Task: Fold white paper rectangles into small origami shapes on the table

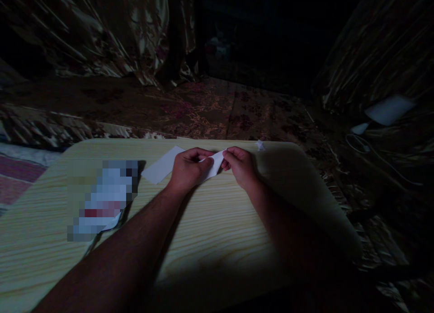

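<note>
Between my two hands is a small folded piece of white paper (215,165), tilted with its narrower end up to the right. My left hand (190,167) pinches it from the left, the thumb lying across its face. At its upper right corner, my right hand (239,165) grips it between thumb and fingers. A flat strip of white paper (161,166) lies on the table just left of my left hand. Near the far edge, right of my hands, sits a small folded paper star (260,145). The fingers' undersides are hidden.
The pale wood-grain table (203,240) has rounded corners. A pixelated, screen-like object (108,195) rests at the left. Beyond stand a patterned cloth-covered ledge (203,105) and draped curtains (135,33). A white lamp-like object (389,109) with a cord is at the right. The room is dim.
</note>
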`<state>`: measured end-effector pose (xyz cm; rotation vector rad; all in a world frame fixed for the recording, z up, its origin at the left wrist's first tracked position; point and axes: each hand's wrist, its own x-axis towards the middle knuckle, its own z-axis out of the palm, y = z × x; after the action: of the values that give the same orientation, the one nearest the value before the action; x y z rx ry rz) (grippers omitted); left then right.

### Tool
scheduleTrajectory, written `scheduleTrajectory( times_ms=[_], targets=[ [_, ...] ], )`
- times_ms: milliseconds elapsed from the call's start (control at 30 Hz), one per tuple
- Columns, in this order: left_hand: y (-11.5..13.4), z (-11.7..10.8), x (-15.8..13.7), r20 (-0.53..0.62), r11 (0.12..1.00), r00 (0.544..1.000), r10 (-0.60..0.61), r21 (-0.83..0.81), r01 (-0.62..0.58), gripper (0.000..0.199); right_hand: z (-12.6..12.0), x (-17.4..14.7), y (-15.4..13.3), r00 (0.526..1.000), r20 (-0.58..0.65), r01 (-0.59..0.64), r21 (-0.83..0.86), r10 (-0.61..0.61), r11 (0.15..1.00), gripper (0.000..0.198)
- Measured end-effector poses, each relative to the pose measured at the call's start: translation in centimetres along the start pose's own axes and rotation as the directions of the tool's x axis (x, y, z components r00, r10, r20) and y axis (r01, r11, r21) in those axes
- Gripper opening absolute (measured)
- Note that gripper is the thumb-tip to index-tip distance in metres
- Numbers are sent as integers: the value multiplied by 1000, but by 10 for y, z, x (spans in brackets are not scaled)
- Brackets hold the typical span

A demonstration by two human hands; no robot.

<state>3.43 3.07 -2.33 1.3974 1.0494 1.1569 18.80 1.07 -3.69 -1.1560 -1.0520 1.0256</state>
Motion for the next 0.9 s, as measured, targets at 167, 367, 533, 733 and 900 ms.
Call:
scheduleTrajectory(
  times_ms=[167, 367, 533, 733, 900],
  targets=[
    [0, 1, -1, 19, 1000, 1000, 17, 4, -17, 23, 1, 0, 1, 1000, 7, 7, -19, -7, 1000, 25],
    [-1, 1, -1, 26, 999, 999, 31, 16, -31, 23, 1, 0, 1, 1000, 27, 3, -39, -2, 999, 27],
    [-1, 0, -1, 23, 999, 999, 35, 21, -35, 23, 0, -1, 2, 999, 40, 12, -33, -11, 999, 27],
    [0, 0, 0, 26, 999, 999, 23, 22, -24, 24, -1, -1, 1, 999, 47, 2, -38, 0, 999, 30],
    [0, 0, -1, 22, 1000, 1000, 20, 6, -20, 22, -1, 0, 1, 997, 71, 8, -13, -7, 1000, 28]
  ],
)
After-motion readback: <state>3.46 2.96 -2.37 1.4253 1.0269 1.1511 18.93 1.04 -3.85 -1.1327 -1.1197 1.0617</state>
